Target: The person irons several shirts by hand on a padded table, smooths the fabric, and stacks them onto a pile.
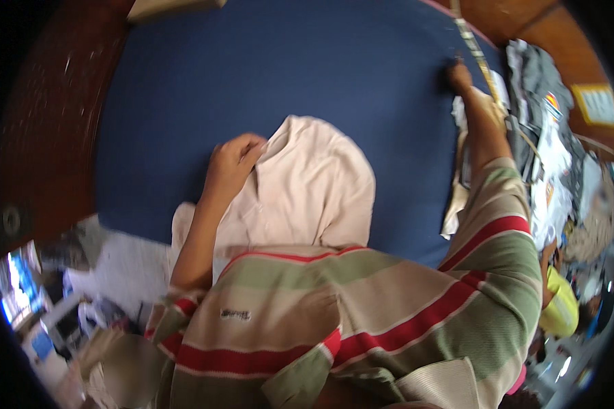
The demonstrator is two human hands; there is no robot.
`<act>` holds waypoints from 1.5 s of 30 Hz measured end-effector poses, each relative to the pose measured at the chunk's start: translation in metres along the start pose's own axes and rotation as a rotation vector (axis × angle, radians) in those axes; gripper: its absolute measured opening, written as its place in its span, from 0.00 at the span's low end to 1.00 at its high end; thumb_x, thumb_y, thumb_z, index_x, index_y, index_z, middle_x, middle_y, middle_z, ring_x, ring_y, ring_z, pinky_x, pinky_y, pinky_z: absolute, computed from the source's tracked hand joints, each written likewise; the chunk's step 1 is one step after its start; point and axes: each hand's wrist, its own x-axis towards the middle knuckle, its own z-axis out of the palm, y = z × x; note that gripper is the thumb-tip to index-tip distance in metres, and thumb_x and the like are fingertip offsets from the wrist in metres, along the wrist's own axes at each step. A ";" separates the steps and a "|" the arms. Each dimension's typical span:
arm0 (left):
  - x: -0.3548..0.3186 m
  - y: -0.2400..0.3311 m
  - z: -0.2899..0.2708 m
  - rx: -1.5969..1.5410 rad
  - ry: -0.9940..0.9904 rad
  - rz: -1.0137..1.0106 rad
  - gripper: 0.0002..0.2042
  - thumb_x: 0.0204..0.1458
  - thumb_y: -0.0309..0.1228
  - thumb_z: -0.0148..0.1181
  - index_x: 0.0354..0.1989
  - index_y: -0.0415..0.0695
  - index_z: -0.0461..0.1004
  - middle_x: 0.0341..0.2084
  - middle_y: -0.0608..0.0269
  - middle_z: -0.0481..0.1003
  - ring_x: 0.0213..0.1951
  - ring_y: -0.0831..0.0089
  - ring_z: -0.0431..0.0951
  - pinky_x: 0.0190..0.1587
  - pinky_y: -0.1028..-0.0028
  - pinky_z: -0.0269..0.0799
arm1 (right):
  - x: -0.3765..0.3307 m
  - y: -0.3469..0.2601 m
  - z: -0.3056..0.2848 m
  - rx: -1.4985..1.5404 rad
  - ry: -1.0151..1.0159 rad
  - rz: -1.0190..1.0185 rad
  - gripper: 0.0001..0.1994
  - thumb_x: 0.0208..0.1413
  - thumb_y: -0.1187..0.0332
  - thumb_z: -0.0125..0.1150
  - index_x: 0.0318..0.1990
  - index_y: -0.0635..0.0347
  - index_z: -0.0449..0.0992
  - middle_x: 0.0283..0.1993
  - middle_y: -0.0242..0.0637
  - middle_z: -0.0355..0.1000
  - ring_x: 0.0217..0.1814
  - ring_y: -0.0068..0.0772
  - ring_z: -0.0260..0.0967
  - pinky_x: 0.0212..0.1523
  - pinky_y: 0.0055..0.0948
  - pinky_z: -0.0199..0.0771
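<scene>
A beige cloth garment (314, 177) lies bunched on the blue-covered table (266, 68), right in front of my body. My left hand (237, 162) is at its upper left edge, thumb and fingers closed on the fabric. My right arm stretches far out to the right side of the table. There my right hand (460, 76) looks closed, small and blurred, with something dark at its fingertips that I cannot make out. A pale strap-like cord (477, 53) runs just beside it.
Folded and hanging garments (546, 136) in grey and white pile up along the right edge. A yellow-framed paper (595, 105) is beyond them. At the lower right is another person in a yellow top (559, 303). A cardboard-coloured box (174, 8) sits at the far left corner.
</scene>
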 end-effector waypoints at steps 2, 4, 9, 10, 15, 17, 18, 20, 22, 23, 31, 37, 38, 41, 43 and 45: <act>-0.007 0.005 -0.001 0.012 0.015 -0.051 0.08 0.48 0.30 0.54 0.30 0.37 0.73 0.17 0.61 0.73 0.20 0.80 0.70 0.24 0.78 0.63 | -0.012 -0.028 -0.013 -0.007 0.044 -0.051 0.25 0.49 0.51 0.50 0.46 0.65 0.66 0.42 0.57 0.68 0.47 0.55 0.65 0.47 0.42 0.64; -0.002 0.006 0.001 -0.023 0.028 -0.014 0.08 0.48 0.30 0.54 0.30 0.37 0.73 0.16 0.62 0.72 0.19 0.80 0.69 0.24 0.78 0.63 | -0.013 -0.033 -0.022 -0.119 0.005 -0.046 0.21 0.47 0.53 0.55 0.38 0.64 0.73 0.42 0.53 0.69 0.47 0.53 0.66 0.47 0.42 0.64; 0.004 -0.001 -0.007 0.000 -0.049 -0.093 0.08 0.49 0.29 0.53 0.32 0.37 0.74 0.23 0.62 0.75 0.26 0.80 0.73 0.29 0.80 0.66 | -0.018 -0.044 -0.025 -0.113 0.079 -0.155 0.16 0.49 0.60 0.51 0.39 0.63 0.73 0.40 0.48 0.71 0.43 0.51 0.68 0.44 0.39 0.66; 0.004 -0.002 -0.008 0.014 -0.050 -0.097 0.08 0.49 0.29 0.54 0.32 0.37 0.74 0.23 0.62 0.75 0.26 0.80 0.73 0.29 0.80 0.66 | -0.026 -0.055 -0.027 0.060 0.101 -0.200 0.15 0.50 0.63 0.50 0.41 0.63 0.72 0.40 0.48 0.71 0.42 0.48 0.68 0.44 0.36 0.66; 0.004 -0.004 -0.012 0.009 -0.024 -0.088 0.08 0.49 0.30 0.54 0.31 0.37 0.74 0.22 0.63 0.75 0.26 0.82 0.72 0.28 0.81 0.65 | -0.146 -0.153 -0.043 0.706 -0.058 -0.463 0.13 0.58 0.65 0.42 0.44 0.61 0.70 0.33 0.30 0.67 0.28 0.18 0.56 0.31 0.17 0.60; 0.005 -0.004 -0.012 -0.005 -0.029 -0.082 0.08 0.49 0.30 0.54 0.31 0.37 0.74 0.22 0.64 0.75 0.25 0.83 0.71 0.27 0.81 0.65 | -0.229 -0.200 -0.065 0.746 -0.290 -0.417 0.17 0.59 0.58 0.41 0.44 0.62 0.69 0.35 0.33 0.68 0.35 0.24 0.61 0.37 0.21 0.62; 0.006 -0.005 -0.011 -0.019 -0.035 -0.067 0.08 0.49 0.30 0.54 0.30 0.37 0.74 0.21 0.65 0.74 0.25 0.83 0.71 0.27 0.81 0.65 | -0.261 -0.213 -0.060 0.885 -0.422 -0.447 0.17 0.59 0.59 0.43 0.44 0.64 0.69 0.36 0.36 0.69 0.39 0.26 0.64 0.42 0.24 0.63; 0.007 -0.003 -0.010 -0.040 -0.052 -0.047 0.07 0.49 0.29 0.54 0.30 0.37 0.74 0.21 0.66 0.74 0.24 0.84 0.70 0.27 0.81 0.64 | -0.307 -0.231 -0.053 0.765 -0.512 -0.543 0.17 0.51 0.59 0.54 0.41 0.64 0.71 0.34 0.48 0.72 0.33 0.39 0.70 0.36 0.31 0.68; 0.008 -0.001 -0.009 -0.043 -0.063 -0.033 0.07 0.49 0.29 0.54 0.29 0.37 0.74 0.20 0.66 0.73 0.24 0.84 0.70 0.27 0.81 0.64 | -0.334 -0.249 -0.048 0.753 -0.547 -0.548 0.18 0.50 0.57 0.55 0.38 0.64 0.74 0.31 0.48 0.71 0.30 0.41 0.70 0.32 0.33 0.68; 0.008 -0.001 -0.009 -0.044 -0.065 -0.025 0.07 0.49 0.29 0.54 0.29 0.37 0.74 0.20 0.66 0.73 0.24 0.84 0.70 0.27 0.81 0.65 | -0.340 -0.255 -0.048 0.709 -0.530 -0.527 0.18 0.49 0.56 0.55 0.38 0.64 0.74 0.31 0.47 0.72 0.30 0.41 0.70 0.32 0.33 0.68; 0.007 -0.003 -0.010 -0.038 -0.067 -0.007 0.07 0.50 0.29 0.53 0.30 0.37 0.73 0.20 0.65 0.74 0.25 0.82 0.72 0.27 0.81 0.66 | -0.353 -0.272 -0.037 0.748 -0.495 -0.457 0.18 0.48 0.56 0.56 0.37 0.62 0.75 0.31 0.45 0.73 0.31 0.40 0.71 0.32 0.32 0.68; 0.007 0.004 -0.009 -0.043 -0.045 -0.010 0.07 0.50 0.29 0.52 0.29 0.37 0.73 0.21 0.64 0.74 0.25 0.81 0.73 0.27 0.81 0.66 | -0.355 -0.270 -0.024 0.808 -0.491 -0.523 0.16 0.49 0.58 0.56 0.36 0.63 0.76 0.33 0.41 0.73 0.33 0.39 0.71 0.33 0.30 0.68; 0.008 0.003 -0.009 -0.041 -0.041 -0.009 0.07 0.50 0.29 0.52 0.29 0.37 0.73 0.21 0.64 0.74 0.25 0.81 0.73 0.27 0.81 0.66 | -0.356 -0.270 -0.024 0.820 -0.492 -0.527 0.16 0.49 0.58 0.56 0.36 0.63 0.76 0.33 0.41 0.73 0.33 0.39 0.71 0.33 0.30 0.68; 0.008 0.001 -0.007 -0.034 -0.035 -0.003 0.07 0.50 0.29 0.52 0.29 0.37 0.73 0.21 0.64 0.74 0.25 0.81 0.73 0.27 0.81 0.66 | -0.357 -0.271 -0.025 0.838 -0.509 -0.521 0.15 0.49 0.59 0.56 0.36 0.62 0.76 0.34 0.40 0.73 0.33 0.39 0.70 0.33 0.30 0.68; 0.010 0.000 -0.007 -0.027 -0.038 0.002 0.07 0.50 0.29 0.52 0.29 0.37 0.73 0.20 0.64 0.74 0.24 0.81 0.73 0.28 0.81 0.66 | -0.356 -0.271 -0.025 0.842 -0.512 -0.517 0.15 0.49 0.59 0.56 0.36 0.62 0.76 0.34 0.40 0.73 0.33 0.39 0.71 0.33 0.30 0.68; 0.010 0.001 -0.007 -0.023 -0.040 0.003 0.07 0.50 0.29 0.52 0.29 0.37 0.73 0.20 0.64 0.74 0.24 0.81 0.72 0.28 0.81 0.66 | -0.356 -0.270 -0.022 0.844 -0.501 -0.520 0.14 0.49 0.59 0.56 0.35 0.63 0.76 0.33 0.40 0.73 0.33 0.39 0.71 0.33 0.30 0.68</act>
